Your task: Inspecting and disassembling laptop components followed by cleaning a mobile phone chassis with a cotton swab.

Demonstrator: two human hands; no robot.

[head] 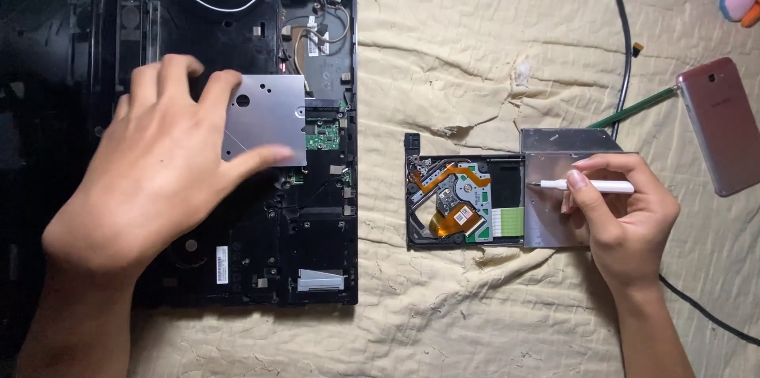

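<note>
**Two hands over opened electronics**

A wrinkled cream cloth [475,53] covers the work surface. The left hand [150,180], fingers spread and open, presses a grey metal plate [269,113] inside a black laptop chassis [317,267]. The right hand [625,216] pinches a white tool [590,186], its tip on the metal cover of an opened optical drive [467,200]. Beyond its fingers lie a green pencil [633,109] and a pink phone [724,125].

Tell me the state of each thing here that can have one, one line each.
Laptop base: opened, insides exposed.
Metal plate: lying in the base, under the left hand.
Optical drive: out on the cloth, cover off.
White tool: gripped in the right hand, tip on the drive.
Phone: face down.
</note>
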